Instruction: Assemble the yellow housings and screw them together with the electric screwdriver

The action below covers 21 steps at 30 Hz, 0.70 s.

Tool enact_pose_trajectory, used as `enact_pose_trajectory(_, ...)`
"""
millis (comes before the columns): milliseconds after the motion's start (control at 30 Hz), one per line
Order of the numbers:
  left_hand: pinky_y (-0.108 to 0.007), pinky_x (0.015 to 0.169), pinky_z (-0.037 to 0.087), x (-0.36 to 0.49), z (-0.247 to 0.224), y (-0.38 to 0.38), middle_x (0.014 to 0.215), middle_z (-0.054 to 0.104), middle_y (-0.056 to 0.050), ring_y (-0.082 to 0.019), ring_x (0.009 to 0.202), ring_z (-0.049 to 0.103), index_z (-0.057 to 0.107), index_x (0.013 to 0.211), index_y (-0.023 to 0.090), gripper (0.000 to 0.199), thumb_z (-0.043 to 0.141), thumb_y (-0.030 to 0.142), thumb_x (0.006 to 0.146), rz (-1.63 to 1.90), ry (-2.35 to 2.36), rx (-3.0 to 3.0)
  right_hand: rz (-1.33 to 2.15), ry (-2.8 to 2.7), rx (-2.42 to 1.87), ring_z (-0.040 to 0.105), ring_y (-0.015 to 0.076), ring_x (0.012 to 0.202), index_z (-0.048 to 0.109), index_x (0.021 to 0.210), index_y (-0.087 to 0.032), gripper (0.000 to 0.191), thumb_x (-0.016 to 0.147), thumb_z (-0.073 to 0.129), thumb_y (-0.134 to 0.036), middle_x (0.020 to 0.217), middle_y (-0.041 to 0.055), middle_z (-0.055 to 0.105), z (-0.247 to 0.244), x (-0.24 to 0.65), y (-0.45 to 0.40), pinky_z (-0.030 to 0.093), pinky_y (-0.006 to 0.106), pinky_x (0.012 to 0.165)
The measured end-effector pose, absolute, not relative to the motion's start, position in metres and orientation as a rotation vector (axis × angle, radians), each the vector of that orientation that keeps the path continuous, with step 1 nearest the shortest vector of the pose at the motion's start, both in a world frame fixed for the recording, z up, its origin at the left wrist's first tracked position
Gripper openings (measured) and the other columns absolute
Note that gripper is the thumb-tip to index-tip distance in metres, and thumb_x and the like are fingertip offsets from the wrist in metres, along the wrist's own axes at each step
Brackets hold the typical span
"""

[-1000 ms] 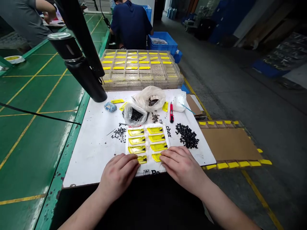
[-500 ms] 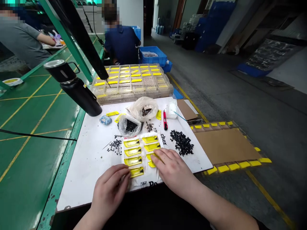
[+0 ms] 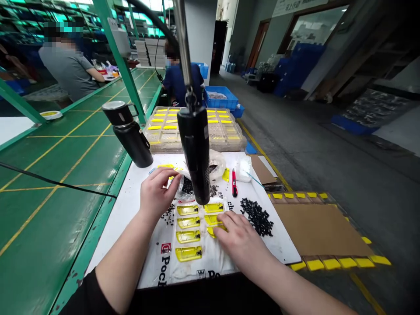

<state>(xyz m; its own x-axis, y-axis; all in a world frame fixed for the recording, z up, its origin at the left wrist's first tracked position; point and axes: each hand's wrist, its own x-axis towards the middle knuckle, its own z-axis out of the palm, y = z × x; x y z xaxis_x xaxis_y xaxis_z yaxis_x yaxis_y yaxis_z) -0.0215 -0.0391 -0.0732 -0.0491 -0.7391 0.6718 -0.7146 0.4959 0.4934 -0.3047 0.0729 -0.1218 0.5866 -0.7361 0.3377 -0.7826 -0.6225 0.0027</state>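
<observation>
My left hand (image 3: 158,192) is raised at the left of the plastic bag of small black pieces (image 3: 187,187). Its fingers curl towards the thumb, and I cannot make out what, if anything, lies between the tips. A yellow plastic shell (image 3: 211,232) lies under the fingertips of my right hand (image 3: 241,238), which are closed on its edge. Several more yellow shells (image 3: 188,236), with small black pieces at their right ends, lie in two columns on printed white sheeting (image 3: 183,273). In front of the bags hangs a black power screwdriver (image 3: 195,153); its tip is not visible.
A heap of black parts (image 3: 257,216) and a red utility knife (image 3: 234,183) lie at the right. A black flask (image 3: 129,138) stands at the left. Behind are a compartment tray (image 3: 226,142) with yellow parts and co-workers. A cardboard sheet (image 3: 321,229) lies at the right.
My left hand has left the lowest yellow shell and moved up towards the bags. The screwdriver now hangs across the middle of the view. My right hand stays at its shell.
</observation>
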Motion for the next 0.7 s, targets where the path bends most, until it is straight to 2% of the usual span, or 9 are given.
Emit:
enact_pose_trajectory(67, -0.023, 0.065, 0.047, -0.02, -0.083, -0.035, 0.094, 0.078, -0.003, -0.008, 0.069, 0.059, 0.078, 0.094, 0.018, 0.015, 0.069, 0.028, 0.101, -0.006, -1.72, 1.187, 0.43, -1.299, 2.688, 0.061, 0.0361, 0.141, 0.071, 0.101, -0.022, 0.017, 0.091, 0.077, -0.009, 0.148, 0.0128, 0.068, -0.124, -0.306, 0.071, 0.056, 0.05, 0.109)
enact_pose_trajectory(133, -0.023, 0.063, 0.045, -0.019, -0.09, -0.028, 0.092, 0.077, -0.004, -0.008, 0.067, 0.056, 0.077, 0.091, 0.017, 0.009, 0.072, 0.022, 0.097, 0.0, -1.681, 1.153, 0.398, -1.288, 2.756, 0.059, 0.0364, 0.147, 0.07, 0.107, -0.02, 0.021, 0.092, 0.076, -0.008, 0.151, 0.0119, 0.068, -0.126, -0.309, 0.069, 0.054, 0.052, 0.114)
enact_pose_trajectory(233, -0.023, 0.064, 0.045, -0.021, -0.092, -0.023, 0.086, 0.074, -0.003, -0.008, 0.067, 0.056, 0.076, 0.09, 0.017, 0.006, 0.076, 0.02, 0.095, -0.022, -1.634, 1.131, 0.395, -1.23, 2.84, 0.066, 0.032, 0.139, 0.069, 0.116, -0.019, 0.02, 0.099, 0.069, -0.008, 0.143, 0.0083, 0.073, -0.128, -0.312, 0.064, 0.052, 0.052, 0.116)
enact_pose_trajectory(333, -0.022, 0.065, 0.048, -0.026, -0.091, -0.025, 0.089, 0.075, -0.001, -0.007, 0.069, 0.058, 0.076, 0.094, 0.018, 0.003, 0.076, 0.02, 0.096, -0.094, -1.657, 1.098, 0.476, -1.151, 2.834, 0.072, 0.0285, 0.129, 0.069, 0.121, -0.017, 0.018, 0.107, 0.061, -0.01, 0.138, 0.0085, 0.076, -0.129, -0.314, 0.059, 0.051, 0.05, 0.113)
enact_pose_trajectory(500, -0.022, 0.074, 0.054, -0.03, -0.092, -0.029, 0.093, 0.078, 0.0, -0.008, 0.08, 0.068, 0.074, 0.095, 0.019, 0.002, 0.076, 0.019, 0.097, -0.197, -1.734, 1.035, 0.488, -1.127, 2.818, 0.073, 0.0262, 0.12, 0.065, 0.138, -0.012, 0.033, 0.106, 0.06, -0.007, 0.13, 0.0109, 0.078, -0.126, -0.313, 0.052, 0.054, 0.045, 0.105)
enact_pose_trajectory(600, -0.023, 0.075, 0.055, -0.03, -0.093, -0.029, 0.093, 0.078, 0.0, -0.01, 0.085, 0.07, 0.074, 0.096, 0.02, 0.002, 0.075, 0.02, 0.097, -0.235, -1.745, 1.033, 0.487, -1.177, 2.789, 0.071, 0.0275, 0.119, 0.07, 0.133, -0.018, 0.03, 0.104, 0.065, -0.01, 0.13, 0.0102, 0.077, -0.126, -0.311, 0.048, 0.057, 0.045, 0.102)
enact_pose_trajectory(700, -0.024, 0.078, 0.056, -0.03, -0.094, -0.029, 0.094, 0.078, 0.0, -0.011, 0.086, 0.071, 0.074, 0.095, 0.02, 0.003, 0.074, 0.02, 0.098, -0.253, -1.751, 1.037, 0.46, -1.24, 2.76, 0.067, 0.033, 0.132, 0.074, 0.123, -0.023, 0.029, 0.098, 0.069, -0.009, 0.149, 0.0127, 0.068, -0.126, -0.311, 0.043, 0.059, 0.051, 0.105)
